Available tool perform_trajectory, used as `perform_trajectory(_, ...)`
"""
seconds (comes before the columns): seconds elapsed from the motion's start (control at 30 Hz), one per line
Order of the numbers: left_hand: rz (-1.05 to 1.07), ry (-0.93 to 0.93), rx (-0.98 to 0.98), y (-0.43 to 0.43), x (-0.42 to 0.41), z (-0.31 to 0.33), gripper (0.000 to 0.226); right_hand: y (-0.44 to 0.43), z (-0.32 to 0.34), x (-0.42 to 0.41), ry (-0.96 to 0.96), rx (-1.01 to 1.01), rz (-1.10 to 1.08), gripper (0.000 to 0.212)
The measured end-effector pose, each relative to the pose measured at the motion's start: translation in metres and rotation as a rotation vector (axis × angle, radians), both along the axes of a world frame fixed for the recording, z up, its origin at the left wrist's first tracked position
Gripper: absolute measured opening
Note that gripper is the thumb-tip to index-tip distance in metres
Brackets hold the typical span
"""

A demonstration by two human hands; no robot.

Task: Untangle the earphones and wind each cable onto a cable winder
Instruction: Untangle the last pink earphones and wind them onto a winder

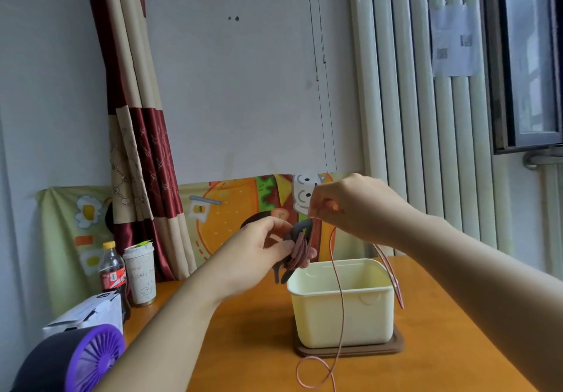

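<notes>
Against white wall, orange table [243,346]

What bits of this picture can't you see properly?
All in the head view:
- The grey winder: blurred, and half covered by the left hand and the wound pink cable.
- The cable's upper end: hidden inside the right hand that pinches it.
- The cable's loop on the table: cut off by the bottom edge.
- The cream box: its front wall hides its floor.
- The paper cup: its writing is too small.
</notes>
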State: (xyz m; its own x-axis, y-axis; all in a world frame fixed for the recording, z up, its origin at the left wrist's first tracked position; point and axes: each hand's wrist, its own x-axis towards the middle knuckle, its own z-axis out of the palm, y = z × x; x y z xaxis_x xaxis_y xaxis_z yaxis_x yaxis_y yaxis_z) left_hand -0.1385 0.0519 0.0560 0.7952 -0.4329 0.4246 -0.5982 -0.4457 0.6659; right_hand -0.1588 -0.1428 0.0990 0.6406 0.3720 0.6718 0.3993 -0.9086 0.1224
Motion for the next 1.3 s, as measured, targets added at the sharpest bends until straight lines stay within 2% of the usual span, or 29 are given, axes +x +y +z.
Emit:
perform_trajectory(0.23,-0.154,0.079,-0.041,0.003,-0.005,0.000,0.020,0.002,-0.005,0.007,-0.010,-0.012,-0.010,0.029)
perform_trajectory(0.43,-0.318,0.157,-0.125,-0.002,-0.019,0.001,0.026,0.001,-0.012,0.013,0.049,0.046,-0.021,0.017)
perform_trajectory(0.57,-0.365,0.201,-0.173,-0.003,-0.019,-0.001,0.031,0.008,-0.013,0.012,0.072,0.059,0.049,0.021)
perform_trajectory(0.77,-0.336,0.205,-0.142,0.000,-0.019,-0.001,0.023,0.006,-0.005,0.016,0.047,0.121,0.049,0.021)
perform_trajectory(0.93,-0.354,0.208,-0.156,0.000,-0.021,-0.001,0.028,0.011,-0.010,0.020,0.119,0.078,0.033,0.032)
perform_trajectory(1.13,-0.300,0.219,-0.120,0.001,-0.022,-0.005,0.021,0.014,-0.004,0.013,0.188,-0.016,-0.080,0.036)
perform_trajectory(1.3,-0.249,0.199,-0.119,0.000,-0.025,-0.007,0.019,0.017,0.001,0.017,0.224,-0.112,-0.249,0.018)
